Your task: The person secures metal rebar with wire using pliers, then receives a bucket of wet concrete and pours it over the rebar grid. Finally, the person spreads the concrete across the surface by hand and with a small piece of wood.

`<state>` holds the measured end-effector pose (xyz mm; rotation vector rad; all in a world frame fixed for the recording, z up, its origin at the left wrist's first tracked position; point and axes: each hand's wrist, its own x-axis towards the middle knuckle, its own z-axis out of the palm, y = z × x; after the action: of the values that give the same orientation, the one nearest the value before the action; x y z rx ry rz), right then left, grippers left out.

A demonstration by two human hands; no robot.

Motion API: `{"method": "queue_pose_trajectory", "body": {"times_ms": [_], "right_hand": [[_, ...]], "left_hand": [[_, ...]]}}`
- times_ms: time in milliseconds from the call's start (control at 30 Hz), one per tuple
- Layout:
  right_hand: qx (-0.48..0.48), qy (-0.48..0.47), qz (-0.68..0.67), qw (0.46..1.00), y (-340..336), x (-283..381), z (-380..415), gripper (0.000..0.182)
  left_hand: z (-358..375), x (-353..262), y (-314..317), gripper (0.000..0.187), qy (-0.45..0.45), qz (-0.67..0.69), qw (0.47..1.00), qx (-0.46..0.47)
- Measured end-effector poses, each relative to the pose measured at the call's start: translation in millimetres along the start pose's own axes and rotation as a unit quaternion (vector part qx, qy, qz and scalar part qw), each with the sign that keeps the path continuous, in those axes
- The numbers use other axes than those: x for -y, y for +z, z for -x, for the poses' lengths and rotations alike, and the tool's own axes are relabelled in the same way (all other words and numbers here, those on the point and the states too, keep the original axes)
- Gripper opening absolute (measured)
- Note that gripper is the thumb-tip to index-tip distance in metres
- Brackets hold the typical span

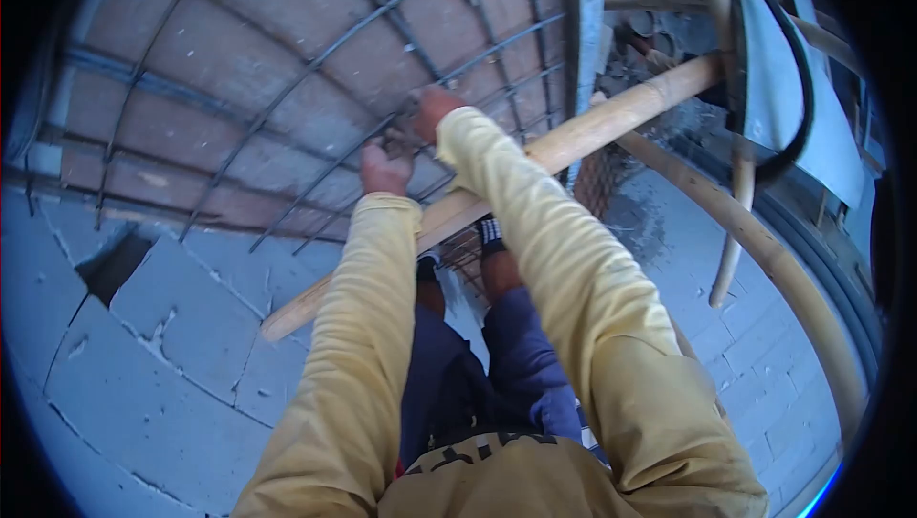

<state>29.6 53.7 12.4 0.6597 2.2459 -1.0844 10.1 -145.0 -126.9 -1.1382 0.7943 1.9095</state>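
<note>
A grid of steel rebar [310,67] lies over brown panels in front of me. At one of its bars, my left hand [387,166] has its fingers curled in and pressed together. Just above and to the right, my right hand [437,109] is also closed, with its fingertips against the same part of the grid. The two hands almost meet. Whatever they pinch is too small and blurred to make out. Beneath my forearms a light wooden pole [611,126] runs slantwise.
Grey block walling [181,356] with a dark hole [115,265] lies below the grid. At right are a curved bamboo pole [764,241], a black hose [807,88] and a pale sheet [788,78]. What looks like another person's hand [659,60] shows far below.
</note>
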Motion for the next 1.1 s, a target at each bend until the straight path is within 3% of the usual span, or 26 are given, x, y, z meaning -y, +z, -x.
{"method": "queue_pose_trajectory", "body": {"times_ms": [33,67,100,200,233,300,400,500,567,633,700,833,900,967,1000,1100], "right_hand": [[0.005,-0.02,-0.031,0.999,7.4,-14.1,-11.1,0.04],[0.018,0.019,-0.072,0.997,-1.4,-9.6,-7.2,0.04],[0.032,0.062,-0.111,0.991,-10.5,-4.2,-1.5,0.04],[0.025,0.041,-0.068,0.997,-12.6,-5.1,-8.8,0.034],[0.031,0.045,-0.018,0.998,-23.8,5.4,-4.6,0.031],[0.064,-0.04,0.155,0.985,-31.0,12.5,-6.2,0.026],[0.071,-0.158,0.283,0.944,-28.6,12.2,-18.7,0.021],[0.117,-0.15,0.347,0.918,-40.9,28.3,-28.3,0.024],[0.11,-0.046,0.261,0.958,-47.4,38.0,-23.4,0.023],[0.138,-0.145,0.402,0.893,-37.0,28.0,-32.6,0.022],[0.143,-0.207,0.48,0.84,-34.1,22.4,-40.7,0.022],[0.151,-0.249,0.494,0.819,-30.4,17.4,-54.3,0.021],[0.14,-0.205,0.419,0.873,-38.7,29.6,-46.4,0.021],[0.094,-0.093,0.271,0.953,-49.8,42.3,-31.4,0.022],[0.095,-0.095,0.269,0.954,-49.5,41.0,-31.9,0.024],[0.095,-0.09,0.236,0.963,-45.8,39.4,-30.4,0.027]], "left_hand": [[34.9,2.6,47.7,0.014,-0.075,0.218,0.968,-0.102],[51.8,6.4,67.2,0.013,-0.033,0.22,0.962,-0.155],[63.1,6.7,75.7,0.011,-0.022,0.208,0.966,-0.152],[71.9,4.6,79.9,0.008,-0.041,0.203,0.968,-0.144],[72.1,4.5,76.7,0.009,-0.034,0.177,0.975,-0.126],[77.2,6.5,75.7,0.011,-0.02,0.125,0.988,-0.091],[86.6,5.2,78.9,0.013,-0.012,-0.066,0.992,-0.104],[97.7,8.3,92.3,0.011,0.013,-0.161,0.969,-0.189],[99.9,9.5,96.2,0.012,0.031,-0.192,0.956,-0.22],[101.0,13.1,98.4,0.017,0.057,-0.231,0.937,-0.255],[99.9,19.5,101.2,0.024,0.095,-0.277,0.911,-0.291],[68.2,27.2,70.7,0.032,0.169,-0.517,0.784,-0.299],[66.1,23.4,64.3,0.034,0.162,-0.626,0.72,-0.253],[75.0,18.6,76.6,0.032,0.146,-0.731,0.633,-0.209],[79.4,18.7,80.8,0.032,0.137,-0.779,0.584,-0.184],[92.0,23.9,84.3,0.032,0.246,-0.721,0.622,-0.181]]}}
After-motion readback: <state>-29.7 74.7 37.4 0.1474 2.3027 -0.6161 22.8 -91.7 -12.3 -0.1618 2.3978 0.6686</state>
